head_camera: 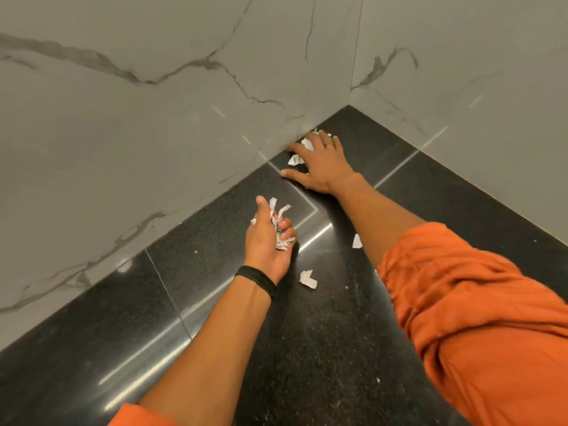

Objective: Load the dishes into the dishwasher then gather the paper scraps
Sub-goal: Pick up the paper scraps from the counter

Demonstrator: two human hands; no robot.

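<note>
Grey marble-veined wall tiles [123, 133] fill the upper left and upper right of the frame and meet in a corner at upper centre. A black speckled polished stone counter [322, 348] runs below them.

Left hand [264, 241], centre of frame, black wristband [256, 279] on the wrist. Thumb sticks up and the fingers are curled tight round a bunch of torn white paper scraps [273, 210]. The bunch's long axis is roughly top-to-bottom in the frame. Strips poke out above the fist toward the upper right, and more ends show below the curled fingers.

Just lower right of that hand, a bent white paper scrap [308, 278] lies flat on the counter, apart from both hands. It is L-shaped, with the long axis slanting from upper left to lower right.

Further right, a small white paper sliver [356, 241] sits against the edge of the right forearm, long axis near upright, partly hidden by the arm.

Right hand [322, 162], upper centre, palm down on the counter in the wall corner, fingers spread wide, gripping nothing. A thin ring [329, 144] is on one finger. A loose pile of white paper scraps [295, 160] lies under and between the thumb and fingers. Pieces show at the fingertips next to the wall, pointing various ways.

An orange rolled-up sleeve [479, 318] covers the right arm at lower right.
</note>
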